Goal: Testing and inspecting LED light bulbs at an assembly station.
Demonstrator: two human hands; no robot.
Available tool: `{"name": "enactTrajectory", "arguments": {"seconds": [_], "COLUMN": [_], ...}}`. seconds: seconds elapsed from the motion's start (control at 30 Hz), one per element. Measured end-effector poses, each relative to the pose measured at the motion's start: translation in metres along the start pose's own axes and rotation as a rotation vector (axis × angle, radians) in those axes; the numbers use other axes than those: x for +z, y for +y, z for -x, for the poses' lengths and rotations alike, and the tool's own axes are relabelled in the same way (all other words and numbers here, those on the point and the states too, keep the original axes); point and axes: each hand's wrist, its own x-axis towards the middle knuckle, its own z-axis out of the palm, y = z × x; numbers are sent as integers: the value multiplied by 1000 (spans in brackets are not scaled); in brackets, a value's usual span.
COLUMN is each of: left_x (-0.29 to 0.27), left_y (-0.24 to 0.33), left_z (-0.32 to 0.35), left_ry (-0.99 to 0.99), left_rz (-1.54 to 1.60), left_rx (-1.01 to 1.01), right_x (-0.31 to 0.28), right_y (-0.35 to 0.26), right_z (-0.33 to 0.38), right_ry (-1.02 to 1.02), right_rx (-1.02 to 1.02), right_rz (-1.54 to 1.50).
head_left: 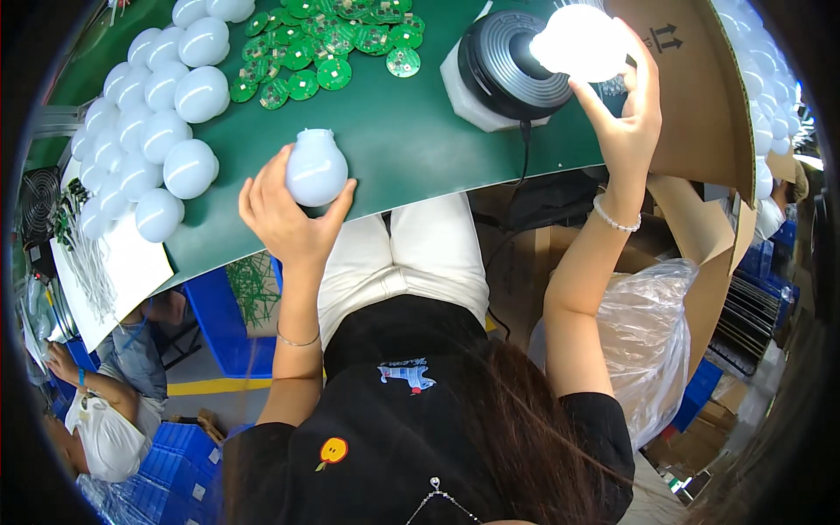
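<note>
My left hand (296,203) is wrapped around an unlit white light bulb shell (317,168) near the table's front edge. Its narrow, notched neck points away from me, and whether anything sits inside cannot be seen. At the back right, my right hand (632,105) grips a brightly glowing light bulb (579,44) by its rounded end. That bulb lies tilted sideways, its base toward the top of a black ribbed round device (507,66). Glare hides part of the bulb's outline and the exact contact at the base.
Several white bulb shells (164,133) are grouped on the left of the green table (411,149). Round green circuit boards (334,74) are heaped at the back. A cardboard box (700,105) borders the right side, above a clear plastic bag (647,341). Another person (109,420) sits at far left.
</note>
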Motion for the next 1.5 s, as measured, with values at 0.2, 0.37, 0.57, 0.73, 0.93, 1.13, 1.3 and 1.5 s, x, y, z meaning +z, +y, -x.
{"name": "enactTrajectory", "arguments": {"seconds": [0.2,0.37,0.57,0.73,0.93,1.13,1.3,1.5], "left_x": [0,-1,-7,-3,-4,-4,-4,0], "left_y": [1,3,5,2,4,5,4,2], "left_z": [-2,-2,-1,1,0,-1,0,0], "left_ry": [1,-30,-52,-39,-43,-49,-49,-41], "left_rz": [17,6,24,15,16,12,-2,0], "left_rx": [-9,-30,-43,-35,-34,-30,-30,-14], "right_x": [10,20,23,13,8,10,22,67], "right_y": [-3,-35,-7,-8,-14,-13,-12,22], "right_z": [-10,-24,-19,-6,6,-4,-20,-23], "right_ry": [85,119,93,116,130,136,135,302], "right_rx": [-250,-47,-85,-88,-94,-216,-318,-541], "right_rz": [117,-59,-43,32,105,153,94,-937]}}
